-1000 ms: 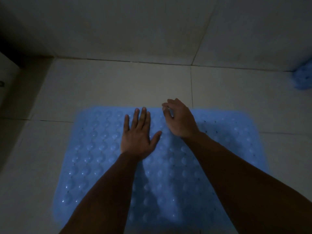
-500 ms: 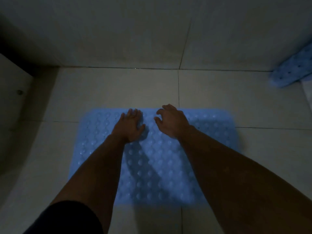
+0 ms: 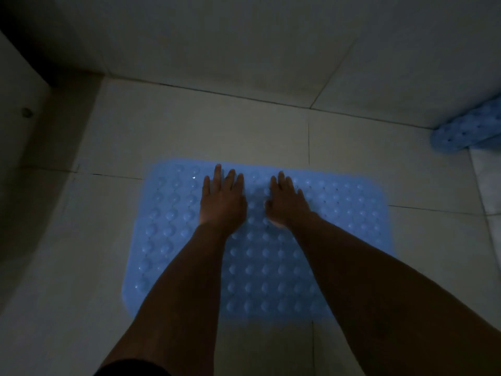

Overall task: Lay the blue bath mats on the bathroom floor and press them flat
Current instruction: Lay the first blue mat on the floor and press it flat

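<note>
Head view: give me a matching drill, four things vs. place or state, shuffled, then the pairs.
Things:
1. left hand
2. right hand
3. mat
4. second mat

States:
A. far right edge, at the wall
B. spread on the floor under both hands
C. flat on the mat, left of centre
D. on the mat, right of the other hand

Pairs: 1-C, 2-D, 3-B, 4-A

No text, label, brand, number or sign can be read anywhere in the view; the scene is dim, and the surfaces in it show no lettering.
</note>
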Demonstrator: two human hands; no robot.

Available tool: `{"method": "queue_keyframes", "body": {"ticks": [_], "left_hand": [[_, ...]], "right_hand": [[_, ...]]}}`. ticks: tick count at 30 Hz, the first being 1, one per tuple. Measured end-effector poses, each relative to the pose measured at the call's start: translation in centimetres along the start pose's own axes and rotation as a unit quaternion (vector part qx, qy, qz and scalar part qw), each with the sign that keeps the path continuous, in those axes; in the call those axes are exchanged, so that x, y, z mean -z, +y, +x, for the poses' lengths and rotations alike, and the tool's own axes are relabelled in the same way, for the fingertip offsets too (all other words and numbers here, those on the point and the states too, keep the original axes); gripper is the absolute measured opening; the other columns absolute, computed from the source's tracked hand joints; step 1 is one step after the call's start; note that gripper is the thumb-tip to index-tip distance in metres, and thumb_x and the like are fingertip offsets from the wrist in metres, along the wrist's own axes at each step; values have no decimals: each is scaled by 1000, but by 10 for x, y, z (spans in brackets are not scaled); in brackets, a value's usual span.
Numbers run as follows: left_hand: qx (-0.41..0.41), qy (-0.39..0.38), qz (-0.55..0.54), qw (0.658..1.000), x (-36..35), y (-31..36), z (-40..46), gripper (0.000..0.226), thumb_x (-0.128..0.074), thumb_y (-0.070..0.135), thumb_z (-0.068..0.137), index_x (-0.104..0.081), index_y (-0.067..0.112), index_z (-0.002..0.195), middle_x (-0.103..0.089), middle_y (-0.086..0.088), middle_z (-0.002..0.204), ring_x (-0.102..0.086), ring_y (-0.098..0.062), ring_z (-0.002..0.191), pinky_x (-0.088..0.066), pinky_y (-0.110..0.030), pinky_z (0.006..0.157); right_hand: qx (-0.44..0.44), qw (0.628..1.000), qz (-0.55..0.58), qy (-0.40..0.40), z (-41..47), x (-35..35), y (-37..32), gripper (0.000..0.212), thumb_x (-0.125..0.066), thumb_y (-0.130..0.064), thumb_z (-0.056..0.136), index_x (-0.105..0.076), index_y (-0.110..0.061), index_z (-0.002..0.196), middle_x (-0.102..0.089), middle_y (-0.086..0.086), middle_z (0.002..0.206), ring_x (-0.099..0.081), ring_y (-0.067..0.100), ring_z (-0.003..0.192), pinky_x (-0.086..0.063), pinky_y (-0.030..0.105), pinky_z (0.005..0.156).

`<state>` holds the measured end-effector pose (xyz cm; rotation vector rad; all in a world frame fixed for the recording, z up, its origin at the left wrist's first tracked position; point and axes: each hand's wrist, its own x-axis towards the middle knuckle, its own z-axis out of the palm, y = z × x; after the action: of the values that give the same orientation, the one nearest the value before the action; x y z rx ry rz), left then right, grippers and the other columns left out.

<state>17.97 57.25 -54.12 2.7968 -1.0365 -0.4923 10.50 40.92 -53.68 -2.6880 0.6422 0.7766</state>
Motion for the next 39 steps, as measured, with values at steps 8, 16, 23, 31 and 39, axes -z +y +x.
{"method": "queue_keyframes", "body": {"ticks": [8, 16, 23, 31, 39], "left_hand": [[-106, 107, 27, 988, -17, 0, 27, 59, -36, 37, 101, -43, 15, 155, -35, -10, 165, -16, -37, 158, -23, -57, 125], [-83, 144, 29, 986, -35, -9, 46, 62, -33, 43, 101, -47, 11, 152, -41, -14, 161, -20, -38, 157, -24, -56, 124], [-42, 123, 23, 991, -43, 11, 29, 62, -32, 43, 100, -46, 14, 153, -38, -10, 163, -14, -34, 159, -25, -57, 123], [-6, 56, 27, 998, -12, 57, 30, 61, -30, 47, 107, -29, 19, 161, -23, -6, 170, 3, -34, 160, -12, -54, 128], [-75, 17, -6, 997, -37, 136, 42, 64, -25, 47, 108, -17, 16, 163, -7, -7, 173, 8, -31, 160, -4, -53, 129]], "right_hand": [[13, 983, -35, 181, 5, -58, 13, 78, -14, -59, 103, -4, -10, 162, 10, 11, 171, 10, 28, 158, 0, 57, 126], [41, 960, 7, 277, 20, -89, 24, 82, -21, -66, 102, -20, -9, 160, -2, 13, 171, 1, 28, 159, -7, 59, 125], [57, 988, 45, 135, 18, -66, 28, 93, -26, -72, 96, -3, -11, 162, 12, 10, 171, 13, 26, 158, 8, 55, 126], [31, 974, 218, 60, 1, 78, 89, 58, -43, -47, 106, -45, -12, 152, -39, 9, 162, -35, 27, 150, -25, 32, 121], [13, 954, 248, 167, -15, 69, 154, 33, -48, -29, 105, -67, -15, 127, -65, 7, 137, -59, 27, 127, -42, 30, 105]]}}
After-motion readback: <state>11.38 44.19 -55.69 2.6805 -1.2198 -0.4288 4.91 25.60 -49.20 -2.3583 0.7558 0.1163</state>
